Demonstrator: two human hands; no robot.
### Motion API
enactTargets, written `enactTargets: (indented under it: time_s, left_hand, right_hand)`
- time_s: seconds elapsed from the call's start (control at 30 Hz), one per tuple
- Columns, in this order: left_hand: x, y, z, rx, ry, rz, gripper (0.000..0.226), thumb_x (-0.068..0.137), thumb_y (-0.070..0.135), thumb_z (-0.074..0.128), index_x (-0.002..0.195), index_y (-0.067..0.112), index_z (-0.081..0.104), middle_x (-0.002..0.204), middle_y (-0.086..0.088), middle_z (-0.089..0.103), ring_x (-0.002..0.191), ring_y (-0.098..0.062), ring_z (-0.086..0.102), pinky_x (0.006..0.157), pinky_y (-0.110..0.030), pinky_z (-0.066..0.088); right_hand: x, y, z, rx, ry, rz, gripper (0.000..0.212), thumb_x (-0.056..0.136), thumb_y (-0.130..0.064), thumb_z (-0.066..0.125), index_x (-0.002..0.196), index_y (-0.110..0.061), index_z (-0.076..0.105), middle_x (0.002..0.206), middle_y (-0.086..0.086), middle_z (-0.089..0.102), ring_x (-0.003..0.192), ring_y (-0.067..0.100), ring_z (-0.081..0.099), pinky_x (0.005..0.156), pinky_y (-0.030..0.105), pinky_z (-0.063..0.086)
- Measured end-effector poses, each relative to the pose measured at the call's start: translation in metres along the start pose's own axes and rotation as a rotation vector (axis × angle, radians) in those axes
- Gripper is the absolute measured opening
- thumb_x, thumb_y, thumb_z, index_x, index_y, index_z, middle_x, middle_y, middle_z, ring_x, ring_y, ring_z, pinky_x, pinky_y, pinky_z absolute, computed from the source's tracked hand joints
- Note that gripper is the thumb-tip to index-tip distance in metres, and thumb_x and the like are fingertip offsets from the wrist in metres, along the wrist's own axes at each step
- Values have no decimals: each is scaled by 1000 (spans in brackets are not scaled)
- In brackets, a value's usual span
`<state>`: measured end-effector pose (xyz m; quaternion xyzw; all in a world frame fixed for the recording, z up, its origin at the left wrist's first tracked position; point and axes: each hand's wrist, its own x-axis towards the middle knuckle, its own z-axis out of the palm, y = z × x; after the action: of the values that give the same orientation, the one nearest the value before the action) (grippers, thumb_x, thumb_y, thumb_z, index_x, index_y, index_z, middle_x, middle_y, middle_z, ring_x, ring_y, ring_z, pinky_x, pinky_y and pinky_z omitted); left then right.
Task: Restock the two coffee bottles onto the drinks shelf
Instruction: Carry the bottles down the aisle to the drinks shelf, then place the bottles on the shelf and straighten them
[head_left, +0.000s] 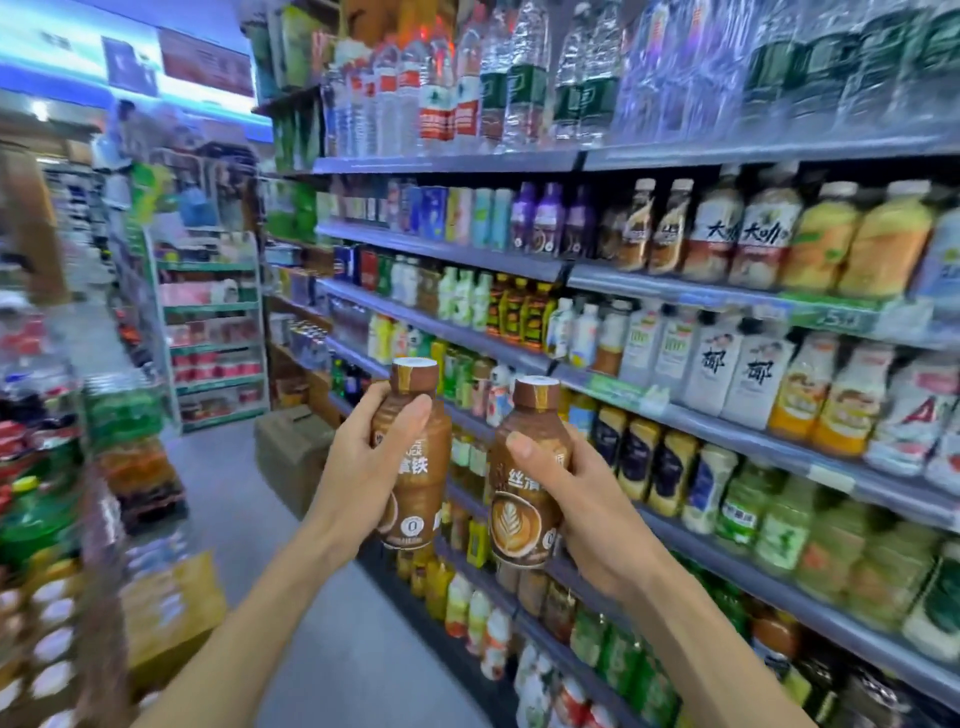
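Two coffee bottles are riding upright in my hands in the head view, caps up, long axes near vertical with a slight lean. My left hand (371, 457) is wrapping the left coffee bottle (413, 457) around its middle, thumb across the front; my right hand (576, 493) is gripping the right coffee bottle (524, 483) the same way, latte picture facing me. The two are sitting close together, not touching as far as I can tell.

I am holding both out in the aisle, clear of the drinks shelf (441, 249), which is running along my right and away ahead. Similar brown, white-capped bottles (654, 228) are standing on its second tier from the top, above and to the right of my hands. My right hand is nearer that tier's front edge, so I judge it should be lifting up and rightward first.
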<state>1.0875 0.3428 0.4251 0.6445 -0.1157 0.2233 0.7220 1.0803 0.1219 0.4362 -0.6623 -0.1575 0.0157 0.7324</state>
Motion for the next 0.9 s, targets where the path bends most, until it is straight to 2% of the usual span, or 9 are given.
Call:
enactTargets:
  time_s: [0.07,0.17,0.27,0.33,0.4,0.5,0.6,0.83,0.9]
  left_hand:
    - [35,-10,14,-32,-15,-12,54,82,64,76,128,36,67,100,4,83,82,-16,80,61,-24,60]
    - [95,-23,41,-48,-52,-25,84,69,80,79,137,33,62,113,1,80,98,-21,78,75,-40,63]
    - [149,-30,64,-38,-123,-21,97,66,85,76,145,32,56,139,-8,67,119,-30,68,97,-59,57]
    - [181,-37,77,-59,-173,-31,106,65,86,75,150,28,51,142,-7,65,121,-25,68,98,-52,58]
    - [214,-44,90,-77,-240,-37,86,67,83,77,139,39,60,129,2,75,112,-16,73,86,-37,63]
    - [262,-50,106,-80,-358,-15,38,78,74,74,108,51,72,107,17,81,99,-6,76,70,-18,61]
    - [319,-67,117,-102,-406,28,42,89,65,71,122,40,67,113,11,80,104,-12,77,72,-23,62]
    - [450,-98,143,-156,-547,52,35,76,77,75,99,52,74,113,8,80,108,-13,74,97,-41,55]
    - [482,-100,151,-200,-560,41,46,66,78,81,100,47,74,109,6,82,103,-14,76,85,-35,60]
  right_hand:
    - [27,-5,-17,-8,23,1,91,59,-67,94,137,-33,63,119,-7,82,108,20,78,84,36,65]
    - [74,-17,-50,-12,27,6,65,71,-60,91,128,-36,70,120,-5,82,109,20,78,82,34,65]
    - [115,-28,-76,-34,61,15,75,69,-59,93,133,-28,67,122,0,81,111,24,77,89,42,63]
    - [139,-32,-89,-32,70,5,69,77,-50,91,134,-21,66,123,6,81,111,27,77,87,41,64]
    - [165,-36,-100,-21,99,-2,61,82,-41,86,134,-18,65,125,11,80,110,28,77,85,38,65]
    - [204,-43,-112,-18,149,-28,69,80,-40,85,139,-13,60,130,13,76,114,29,75,89,40,64]
    - [247,-50,-115,-54,222,-84,79,73,-44,90,139,-12,60,129,12,77,114,27,76,94,42,62]
    - [351,-57,-120,25,414,-200,88,66,-45,91,140,-9,59,125,14,79,103,25,80,73,33,65]
    - [380,-64,-121,24,432,-228,87,69,-43,90,142,-8,58,128,13,78,107,24,79,75,31,64]
